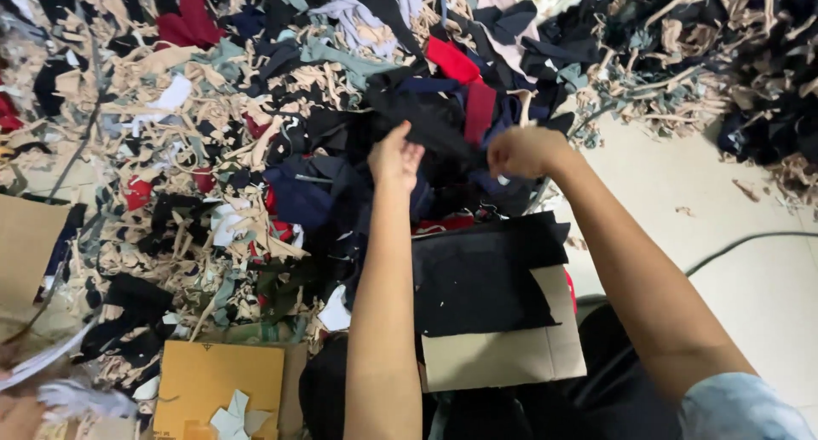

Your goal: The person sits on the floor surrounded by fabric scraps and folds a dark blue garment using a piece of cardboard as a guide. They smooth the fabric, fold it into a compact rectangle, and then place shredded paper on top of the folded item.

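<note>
Left hand and right hand both sunk into the same dark cloth at the near edge of the scrap heap. Left fingers curled and seemingly pinched on a fold of it; right fist closed tight, apparently gripping the other end, though the fingertips themselves hidden under the fabric. Cloth stretched between the two, still partly buried under neighbouring pieces.

Just above the grip, a red strip lying across the dark cloth, touching it. Left of the left hand, a navy piece bunched up. Below both forearms, a stack of flat black fabric resting on a cardboard sheet, edges roughly squared. Further left, tangles of beige trimmings threaded through everything, another cardboard piece near the bottom, bare pale floor to the right with a dark cable running over it.

Likely trouble: dark cloth snagged under the red strip and the beige trimmings, so a hard pull apt to drag loose scraps down onto the neat black stack. Also possible: a slip from the left pinch, being shallow, leaving the piece hanging from the right fist alone. Dark on dark, too, so easy to seize two layers instead of one.
</note>
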